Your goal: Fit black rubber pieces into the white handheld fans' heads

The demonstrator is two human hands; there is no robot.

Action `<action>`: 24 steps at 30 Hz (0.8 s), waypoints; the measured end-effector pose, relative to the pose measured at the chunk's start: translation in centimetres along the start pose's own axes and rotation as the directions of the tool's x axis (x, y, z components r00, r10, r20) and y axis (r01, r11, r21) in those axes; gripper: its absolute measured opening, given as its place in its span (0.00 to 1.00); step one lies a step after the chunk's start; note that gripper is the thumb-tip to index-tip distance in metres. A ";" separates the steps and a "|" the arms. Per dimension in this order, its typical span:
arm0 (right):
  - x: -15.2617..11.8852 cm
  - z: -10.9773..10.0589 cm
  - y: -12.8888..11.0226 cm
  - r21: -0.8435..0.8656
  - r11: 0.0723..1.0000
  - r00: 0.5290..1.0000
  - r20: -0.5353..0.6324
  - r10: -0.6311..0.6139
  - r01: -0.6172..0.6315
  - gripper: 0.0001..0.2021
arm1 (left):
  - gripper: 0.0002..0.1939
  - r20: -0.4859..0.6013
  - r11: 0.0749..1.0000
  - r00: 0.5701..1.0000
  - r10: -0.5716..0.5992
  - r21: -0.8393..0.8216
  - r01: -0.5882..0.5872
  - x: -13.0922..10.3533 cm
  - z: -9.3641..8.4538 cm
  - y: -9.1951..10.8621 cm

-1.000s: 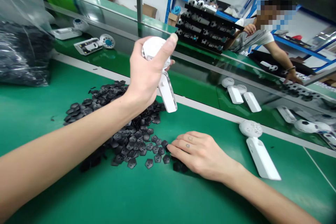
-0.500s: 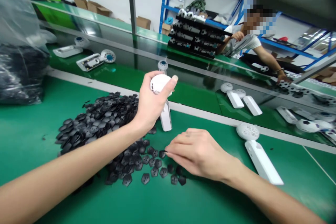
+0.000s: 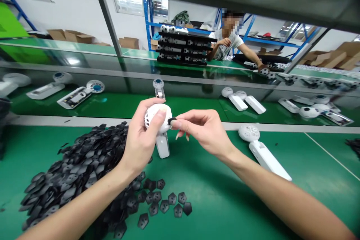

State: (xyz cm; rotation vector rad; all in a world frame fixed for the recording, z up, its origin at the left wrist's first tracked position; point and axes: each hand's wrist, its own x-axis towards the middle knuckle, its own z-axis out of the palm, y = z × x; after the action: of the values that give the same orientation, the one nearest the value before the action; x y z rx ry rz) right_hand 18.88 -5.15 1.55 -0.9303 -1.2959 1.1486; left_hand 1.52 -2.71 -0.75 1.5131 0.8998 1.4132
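Observation:
My left hand (image 3: 140, 131) is wrapped round the white round fan head (image 3: 159, 114) of what looks like a handheld fan, thumb across its front. My right hand (image 3: 204, 129) pinches a small black pentagon piece (image 3: 170, 120) at the right side of the head. Whether the piece is seated there is hidden by the fingertips. A white handle (image 3: 163, 147) shows just below; I cannot tell whether it joins the held head. Under my left forearm spreads a pile of black pentagon pieces (image 3: 81, 161), with several loose ones at its right.
A white fan (image 3: 270, 161) lies right of my right forearm. More fans (image 3: 77, 96) rest along the green strip beyond the pale table edge (image 3: 197, 124). Across the line, a person (image 3: 232, 41) reaches towards football-patterned parts beside stacked black trays (image 3: 184, 50).
My right hand has lifted from the loose black pieces to the fan head, with one piece pinched. My left hand still holds the head. The view has turned and shifted.

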 end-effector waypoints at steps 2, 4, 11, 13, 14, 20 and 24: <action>-0.3 0.1 -0.2 -0.041 0.999 1.000 -0.014 -0.014 0.013 0.13 | 0.20 0.001 1.000 1.000 -0.001 0.028 0.001 0.0 0.1 0.3; -0.4 0.0 -0.5 -0.089 0.996 0.999 -0.026 -0.024 0.021 0.13 | 0.21 0.000 0.996 1.000 0.011 0.092 -0.011 0.1 0.2 0.7; -0.3 -0.3 -0.9 -0.004 0.997 0.997 -0.029 0.074 -0.074 0.17 | 0.21 0.000 0.969 0.999 0.050 0.241 -0.049 -0.3 0.5 2.0; -0.2 0.0 -0.8 0.037 0.993 0.994 -0.019 0.112 -0.111 0.18 | 0.22 -0.009 0.970 0.999 0.047 0.240 -0.043 -0.4 0.6 2.0; -0.2 0.1 -0.8 0.054 0.992 0.993 -0.018 0.117 -0.116 0.18 | 0.22 -0.015 0.971 0.999 0.048 0.237 -0.043 -0.4 0.6 1.9; -0.9 0.8 -0.1 0.034 0.999 0.999 -0.015 0.043 -0.042 0.12 | 0.26 -0.054 0.967 0.997 0.051 0.251 -0.035 -0.1 0.5 1.8; -1.6 0.5 -0.5 -0.100 0.993 0.996 0.072 -0.054 0.061 0.06 | 0.28 -0.071 0.963 0.996 0.061 0.266 -0.040 -0.1 0.1 1.0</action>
State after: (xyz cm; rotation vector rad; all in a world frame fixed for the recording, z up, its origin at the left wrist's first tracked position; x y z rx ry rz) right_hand 18.60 -6.82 1.69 -0.9280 -1.4394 1.0861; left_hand 1.53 -3.18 0.18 1.6966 1.1421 1.4414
